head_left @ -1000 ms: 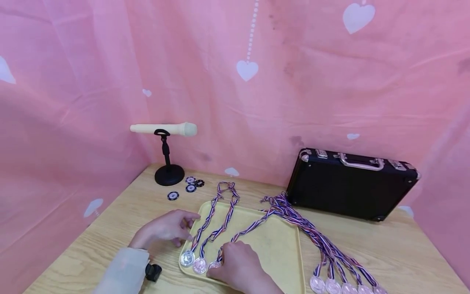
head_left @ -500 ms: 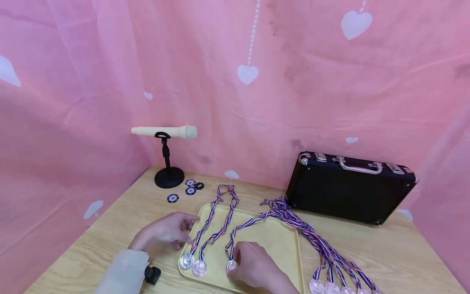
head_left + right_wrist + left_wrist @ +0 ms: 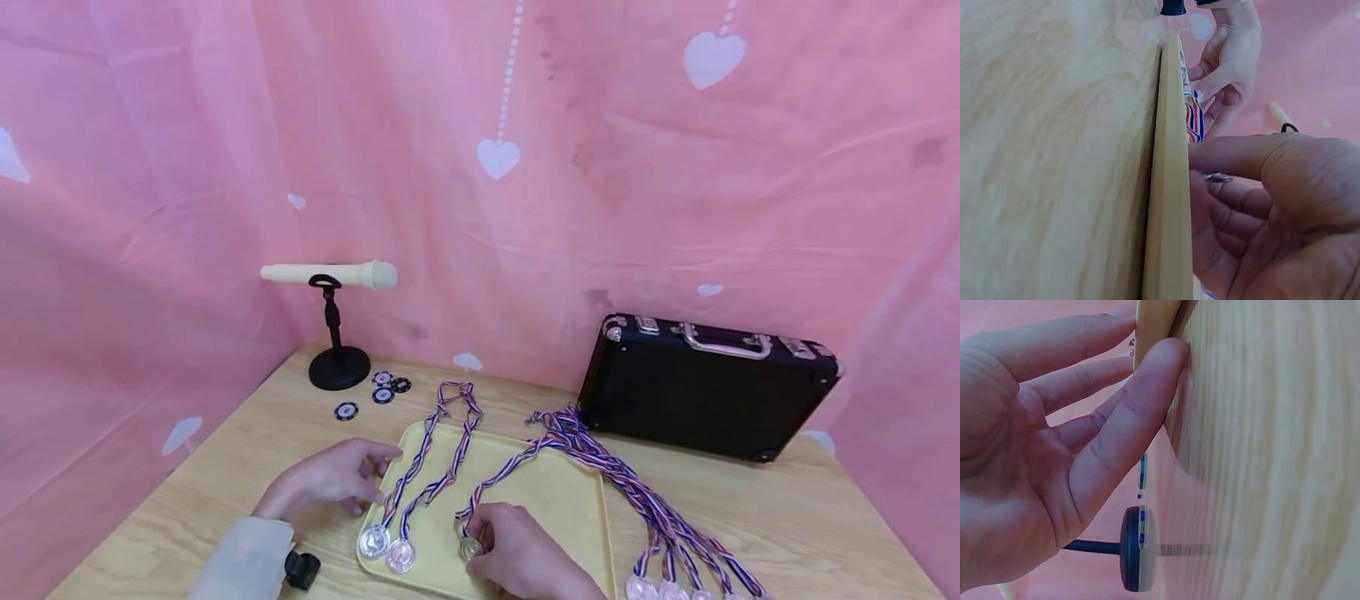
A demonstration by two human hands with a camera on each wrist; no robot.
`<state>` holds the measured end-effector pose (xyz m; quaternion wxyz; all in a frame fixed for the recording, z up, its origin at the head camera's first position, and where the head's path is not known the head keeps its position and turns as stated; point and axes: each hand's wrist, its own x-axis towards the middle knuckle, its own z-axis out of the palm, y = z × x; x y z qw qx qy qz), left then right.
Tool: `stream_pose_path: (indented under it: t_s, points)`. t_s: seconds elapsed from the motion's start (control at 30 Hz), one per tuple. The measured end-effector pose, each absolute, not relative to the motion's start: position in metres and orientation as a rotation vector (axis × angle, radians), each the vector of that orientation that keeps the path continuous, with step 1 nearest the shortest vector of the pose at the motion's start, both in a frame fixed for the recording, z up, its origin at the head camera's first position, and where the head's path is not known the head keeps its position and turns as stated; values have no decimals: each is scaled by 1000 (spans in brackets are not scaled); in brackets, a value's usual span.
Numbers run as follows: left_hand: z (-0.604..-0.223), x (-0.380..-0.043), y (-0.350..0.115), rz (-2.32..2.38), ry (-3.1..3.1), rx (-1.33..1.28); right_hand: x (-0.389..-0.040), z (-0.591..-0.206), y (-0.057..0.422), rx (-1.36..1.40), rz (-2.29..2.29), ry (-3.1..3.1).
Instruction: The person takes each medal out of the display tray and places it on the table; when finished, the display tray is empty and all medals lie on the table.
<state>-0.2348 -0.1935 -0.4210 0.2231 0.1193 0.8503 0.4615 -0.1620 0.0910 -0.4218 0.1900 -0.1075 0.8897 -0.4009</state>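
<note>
A yellow tray (image 3: 570, 492) lies on the wooden table. Two medals (image 3: 386, 548) with striped ribbons (image 3: 420, 467) lie at its front left. My right hand (image 3: 483, 543) pinches a third medal (image 3: 470, 549) low over the tray's front; the right wrist view shows that medal (image 3: 1217, 177) between thumb and fingers of the right hand (image 3: 1229, 187). My left hand (image 3: 367, 477) rests at the tray's left rim. In the left wrist view, the left hand (image 3: 1141, 347) has straight fingers, with the thumb against the tray's rim (image 3: 1155, 319).
Several more medals (image 3: 667, 587) lie at the tray's right, their ribbons (image 3: 600, 454) bunched toward a shut black case (image 3: 705, 387). A cream microphone (image 3: 330, 274) sits on a black stand (image 3: 339, 367) at the back left, poker chips (image 3: 382, 392) beside it. Pink cloth walls surround the table.
My right hand has carried its medal to the right, away from the two medals at the tray's front left. The left hand has stayed at the rim.
</note>
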Motion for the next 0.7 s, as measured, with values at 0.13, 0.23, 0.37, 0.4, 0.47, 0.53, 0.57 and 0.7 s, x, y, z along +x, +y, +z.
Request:
stream_pose_path:
  t_s: [0.13,0.23,0.37,0.4,0.47,0.53,0.57,0.7]
  points:
    - [-423,-232,-194,1252,2376,284,-162,-421,102,-340,-1333,2367]
    - [-425,-231,-195,1255,2372,279,-164,-417,113,-354,-1448,2306]
    - [-425,-231,-195,1265,2358,285,-169,-409,129,-350,-1544,2314]
    - [-425,-232,-195,1263,2360,290,-170,-408,133,-340,-1569,2322]
    - [-424,-233,-194,1268,2358,309,-172,-404,141,-328,-1614,2348]
    - [-422,-235,-193,1267,2359,321,-173,-400,151,-281,-1653,2373]
    - [-422,-236,-192,1261,2365,318,-174,-399,156,-258,-1667,2385]
    - [-424,-235,-193,1264,2362,317,-175,-395,173,-169,-1698,2444]
